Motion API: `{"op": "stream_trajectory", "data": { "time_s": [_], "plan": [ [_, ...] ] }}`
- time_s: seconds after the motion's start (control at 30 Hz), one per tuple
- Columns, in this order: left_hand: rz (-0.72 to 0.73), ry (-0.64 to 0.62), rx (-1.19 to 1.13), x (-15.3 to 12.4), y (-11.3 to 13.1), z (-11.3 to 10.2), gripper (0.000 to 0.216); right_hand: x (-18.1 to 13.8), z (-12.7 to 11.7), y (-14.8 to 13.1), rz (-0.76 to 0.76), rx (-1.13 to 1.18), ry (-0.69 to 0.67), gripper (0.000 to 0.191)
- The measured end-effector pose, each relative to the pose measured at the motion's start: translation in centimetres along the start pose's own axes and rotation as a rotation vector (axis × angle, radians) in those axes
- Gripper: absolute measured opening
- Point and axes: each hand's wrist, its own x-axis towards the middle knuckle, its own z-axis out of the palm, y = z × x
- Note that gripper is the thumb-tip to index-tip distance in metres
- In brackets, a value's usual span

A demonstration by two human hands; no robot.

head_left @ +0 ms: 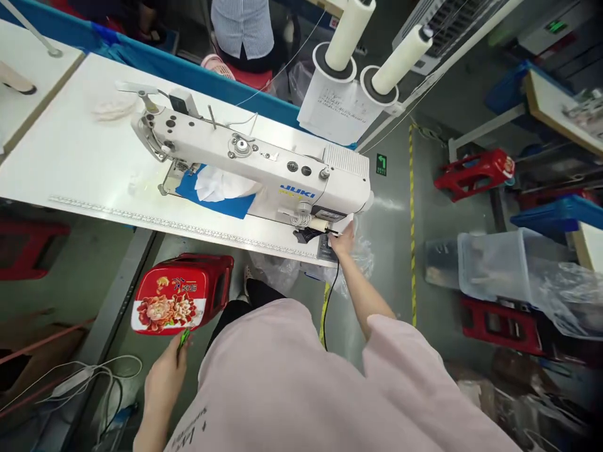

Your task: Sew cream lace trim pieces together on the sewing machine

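Low on the left, my left hand (166, 371) is closed around small green thread snips (184, 339), beside a red stool (214, 285) with a flower-printed seat. My right hand (343, 242) reaches to the right end of the sewing table, below the machine's handwheel end. Its fingers are curled by a white edge (347, 221) and some dark items; what they grip is not clear. A white JUKI sewing machine (264, 160) stands on the table. Blue fabric (238, 207) with a white piece (219, 185) on it lies under the machine's arm, near the needle.
A ruler strip (188, 227) runs along the front edge of the white table (94, 163). Two thread cones (351, 31) stand behind the machine. Across the blue cloth divider (188, 72), a person in a striped shirt sits. Plastic bins (492, 263) and red stools stand right.
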Motion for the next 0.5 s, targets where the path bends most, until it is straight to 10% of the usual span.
{"op": "stream_trajectory", "data": {
  "time_s": [0.3, 0.5],
  "plan": [
    [0.052, 0.064, 0.032, 2.1, -0.9, -2.3, 0.043, -14.0, 3.5, 3.6, 0.312, 0.543, -0.146, 0.037],
    [0.025, 0.033, -0.074, -0.5, -3.2, 0.6, 0.037, -10.0, 7.5, 1.1, 0.404, 0.770, -0.246, 0.038]
  ]
}}
